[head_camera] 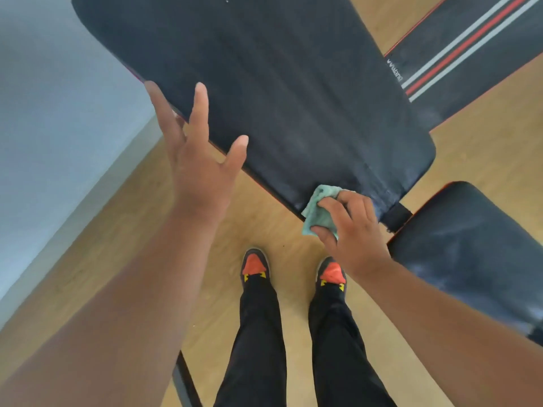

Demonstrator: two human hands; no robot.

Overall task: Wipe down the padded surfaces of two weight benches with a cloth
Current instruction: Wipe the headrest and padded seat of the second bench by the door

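Teal cloth (318, 211) was gripped by the right hand (349, 227) at the back pad (279, 83) near corner, left hand (199, 160) splayed empty; flat, overlapping strokes were judged best.

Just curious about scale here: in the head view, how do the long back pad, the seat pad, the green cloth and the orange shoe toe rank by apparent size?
1. long back pad
2. seat pad, partly cut off
3. green cloth, partly hidden by the right hand
4. orange shoe toe, close to the cloth; unsure

left hand (199, 160): fingers spread, palm down, arm outstretched | right hand (349, 227): fingers curled, gripping
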